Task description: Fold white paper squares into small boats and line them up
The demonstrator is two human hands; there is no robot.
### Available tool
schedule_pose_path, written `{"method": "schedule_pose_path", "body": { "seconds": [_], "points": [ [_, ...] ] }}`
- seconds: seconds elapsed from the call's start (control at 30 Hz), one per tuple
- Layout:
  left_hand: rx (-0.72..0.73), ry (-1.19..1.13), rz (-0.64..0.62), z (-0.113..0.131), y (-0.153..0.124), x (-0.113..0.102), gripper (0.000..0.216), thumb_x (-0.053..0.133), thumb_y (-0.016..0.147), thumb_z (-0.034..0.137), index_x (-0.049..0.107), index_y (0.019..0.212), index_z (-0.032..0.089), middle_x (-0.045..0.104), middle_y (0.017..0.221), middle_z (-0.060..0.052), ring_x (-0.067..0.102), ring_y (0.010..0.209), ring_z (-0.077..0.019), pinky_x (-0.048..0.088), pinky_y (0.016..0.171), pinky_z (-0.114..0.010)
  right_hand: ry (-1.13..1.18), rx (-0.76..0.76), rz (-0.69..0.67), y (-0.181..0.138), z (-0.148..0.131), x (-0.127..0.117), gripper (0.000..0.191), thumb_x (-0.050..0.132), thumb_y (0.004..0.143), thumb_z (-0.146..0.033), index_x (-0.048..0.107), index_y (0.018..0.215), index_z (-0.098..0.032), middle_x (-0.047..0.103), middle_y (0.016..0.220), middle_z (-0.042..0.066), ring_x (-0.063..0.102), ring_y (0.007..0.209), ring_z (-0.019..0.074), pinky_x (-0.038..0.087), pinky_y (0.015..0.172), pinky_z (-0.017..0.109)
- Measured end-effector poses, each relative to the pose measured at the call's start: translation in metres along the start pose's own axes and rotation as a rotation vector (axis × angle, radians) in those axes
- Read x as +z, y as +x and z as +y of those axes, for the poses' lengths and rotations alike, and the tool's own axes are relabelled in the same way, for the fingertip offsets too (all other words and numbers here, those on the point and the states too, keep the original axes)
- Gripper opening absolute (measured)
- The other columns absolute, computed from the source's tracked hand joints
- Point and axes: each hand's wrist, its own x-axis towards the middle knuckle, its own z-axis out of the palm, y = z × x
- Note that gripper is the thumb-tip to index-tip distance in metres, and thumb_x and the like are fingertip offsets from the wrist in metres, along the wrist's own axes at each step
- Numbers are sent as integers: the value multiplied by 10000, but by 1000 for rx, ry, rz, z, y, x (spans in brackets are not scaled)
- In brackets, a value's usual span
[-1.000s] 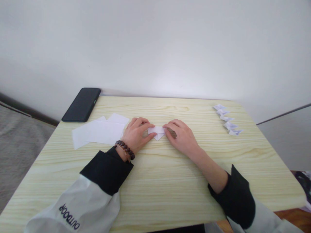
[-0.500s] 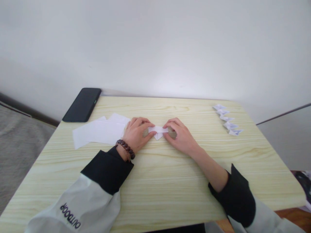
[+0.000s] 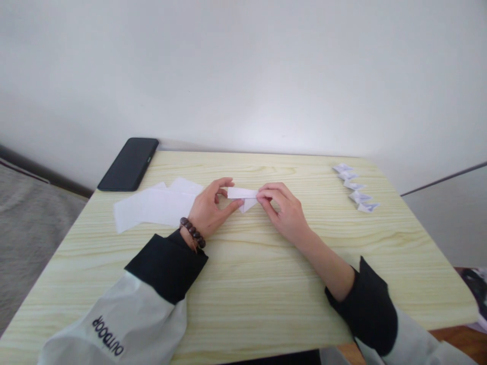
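A small piece of folded white paper (image 3: 243, 193) is between my two hands, just above the table. It has a long flat strip along the top and a pointed flap below. My right hand (image 3: 283, 208) pinches its right end between thumb and fingertips. At the left end, my left hand (image 3: 211, 205) has its thumb against the lower edge of the paper, and its other fingers curl by the end. The left index finger is raised off the strip. A dark beaded bracelet (image 3: 193, 234) circles my left wrist.
Several loose white paper sheets (image 3: 152, 205) overlap on the table (image 3: 258, 284), left of my left hand. A black tablet or large phone (image 3: 128, 165) lies at the back left corner. Several small folded paper pieces (image 3: 359, 196) form a row at the right. A white wall (image 3: 243, 76) stands behind.
The folded paper has risen slightly and tilted, its left end higher. My left index finger has lifted off it, while my right hand's pinch has moved in closer at the right end.
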Motion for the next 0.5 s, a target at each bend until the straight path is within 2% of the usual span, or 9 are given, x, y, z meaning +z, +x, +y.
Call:
{"method": "schedule_pose_path", "body": {
  "seconds": [0.1, 0.2, 0.33, 0.5],
  "points": [
    [-153, -333, -93, 6, -3, 0, 642, 692, 683, 390, 430, 1225, 166, 666, 889, -39, 656, 711, -155, 520, 661, -291, 43, 1, 51, 0, -3, 1, 127, 452, 897, -205, 576, 924, -211, 590, 1020, 81, 588, 939, 164, 512, 813, 328],
    [-266, -507, -199, 14, -6, 0, 642, 733, 641, 381, 452, 1175, 160, 693, 726, -13, 675, 653, -172, 542, 640, -295, 77, -17, 59, -2, -5, 2, 102, 487, 879, -199, 588, 888, -209, 586, 1066, 83, 573, 1008, 173, 489, 874, 353],
    [-337, -580, -245, 19, -7, 1, 457, 744, 627, 396, 558, 961, 146, 710, 703, -32, 681, 622, -186, 565, 595, -296, 234, 78, 30, -3, -6, 6, 67, 548, 842, -233, 585, 891, -206, 587, 1057, 80, 610, 911, 156, 523, 789, 308],
    [-389, -593, -270, 18, -6, -1, 402, 719, 658, 418, 625, 936, 144, 724, 759, -53, 691, 637, -209, 584, 588, -318, 420, 296, -50, -5, -5, 7, 136, 572, 827, -309, 555, 903, -197, 645, 874, 40, 646, 698, 129, 535, 661, 260]
  ]
}}
